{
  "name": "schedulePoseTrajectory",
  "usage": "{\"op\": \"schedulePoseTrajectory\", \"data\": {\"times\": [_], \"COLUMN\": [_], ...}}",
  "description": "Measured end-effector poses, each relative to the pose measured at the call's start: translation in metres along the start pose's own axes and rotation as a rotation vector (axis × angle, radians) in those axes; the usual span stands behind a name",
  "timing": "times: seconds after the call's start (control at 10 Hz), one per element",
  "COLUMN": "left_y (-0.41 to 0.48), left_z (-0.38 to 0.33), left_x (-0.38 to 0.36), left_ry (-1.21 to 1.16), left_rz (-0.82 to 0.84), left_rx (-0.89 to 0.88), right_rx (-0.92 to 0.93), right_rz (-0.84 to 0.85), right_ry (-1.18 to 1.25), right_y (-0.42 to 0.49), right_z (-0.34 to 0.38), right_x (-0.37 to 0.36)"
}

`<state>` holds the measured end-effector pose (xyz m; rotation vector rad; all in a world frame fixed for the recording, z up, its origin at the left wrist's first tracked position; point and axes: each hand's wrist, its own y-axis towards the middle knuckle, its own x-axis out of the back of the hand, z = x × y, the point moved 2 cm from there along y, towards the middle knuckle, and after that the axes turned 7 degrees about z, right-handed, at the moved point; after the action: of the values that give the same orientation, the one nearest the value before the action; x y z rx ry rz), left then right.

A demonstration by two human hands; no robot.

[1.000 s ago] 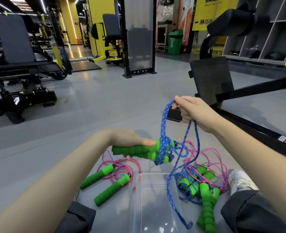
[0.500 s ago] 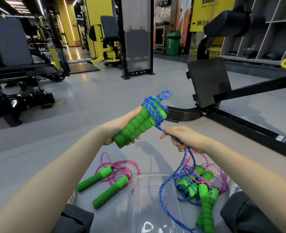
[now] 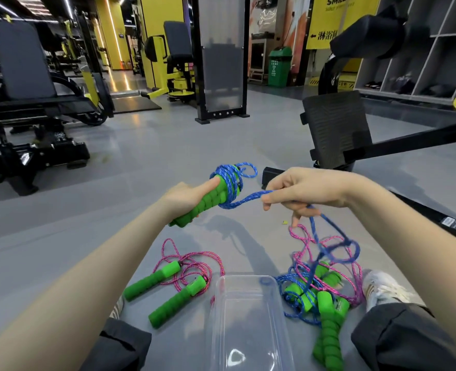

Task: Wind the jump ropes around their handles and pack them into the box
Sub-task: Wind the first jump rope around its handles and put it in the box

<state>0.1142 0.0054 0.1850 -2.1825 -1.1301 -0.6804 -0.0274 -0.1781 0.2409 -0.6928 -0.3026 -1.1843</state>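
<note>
Box (image 3: 248, 277), clear plastic, stands between pink rope (image 3: 194, 259) and tangled ropes (image 3: 306, 286).

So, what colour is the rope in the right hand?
Blue rope, flecked lighter; seen best in the head view.

"SMILE" on yellow banner (image 3: 334, 20)

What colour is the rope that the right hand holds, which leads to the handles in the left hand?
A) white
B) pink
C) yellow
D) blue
D: the right hand pinches a blue rope that runs to the green handles gripped by the left hand.
</note>
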Motion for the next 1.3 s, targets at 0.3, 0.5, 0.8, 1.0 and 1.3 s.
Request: {"op": "schedulePoseTrajectory", "data": {"times": [0.3,0.5,0.8,1.0,1.3], "left_y": [-0.014,-0.027,-0.045,-0.028,-0.024], "left_z": [-0.020,-0.037,-0.062,-0.045,-0.030], "left_x": [-0.015,-0.030,-0.039,-0.020,-0.011], "left_ry": [0.561,0.314,-0.064,-0.314,-0.283], "left_rz": [0.218,0.360,0.429,0.318,0.275], "left_rx": [-0.236,-0.359,-0.381,-0.247,-0.115], "right_rx": [0.158,0.207,0.129,0.075,-0.065], "right_rz": [-0.434,-0.512,-0.504,-0.223,-0.051], "right_ry": [-0.135,0.181,0.582,0.408,0.098], "right_y": [-0.007,0.003,0.002,0.037,0.020], "right_z": [0.006,-0.032,-0.029,-0.040,-0.030], "right_x": [0.018,0.026,-0.002,-0.027,-0.010]}}
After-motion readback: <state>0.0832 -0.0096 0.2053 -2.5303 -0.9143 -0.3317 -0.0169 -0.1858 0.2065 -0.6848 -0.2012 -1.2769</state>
